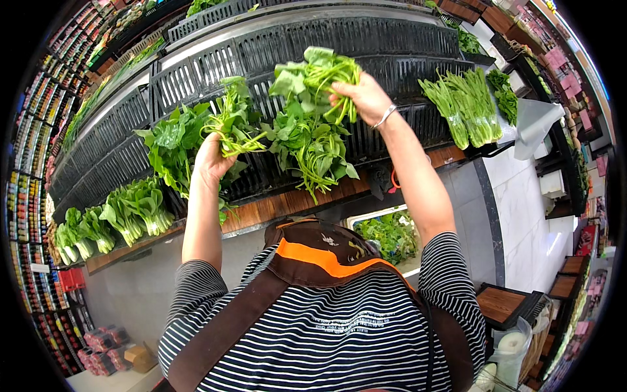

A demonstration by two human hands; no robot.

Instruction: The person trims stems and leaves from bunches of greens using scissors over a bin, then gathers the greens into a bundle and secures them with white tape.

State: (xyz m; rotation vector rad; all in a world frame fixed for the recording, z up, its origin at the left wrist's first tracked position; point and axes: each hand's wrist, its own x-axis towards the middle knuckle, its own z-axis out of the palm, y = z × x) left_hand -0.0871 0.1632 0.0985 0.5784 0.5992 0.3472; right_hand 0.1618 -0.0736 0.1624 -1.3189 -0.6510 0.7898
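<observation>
My left hand (214,159) grips the stems of a bunch of leafy greens (236,110), whose leaves point away from me. Raised over the black slatted display rack (362,36), my right hand (365,98) is closed around the stems of a second bunch of greens (318,71), its leaves turned to the left. Below that bunch, more long-stemmed greens (316,152) lie on the rack's front tier, stems towards me. Another heap of broad-leaved greens (179,134) rests to the left of my left hand, which partly overlaps it.
Several bok choy bunches (139,206) line the rack's front left, with bundled long-leaf greens (465,108) at its right end. A wooden ledge (294,201) edges the front. Beneath my right arm, a white box (414,267) holds loose leaves. A plastic-bag roll (512,343) stands lower right.
</observation>
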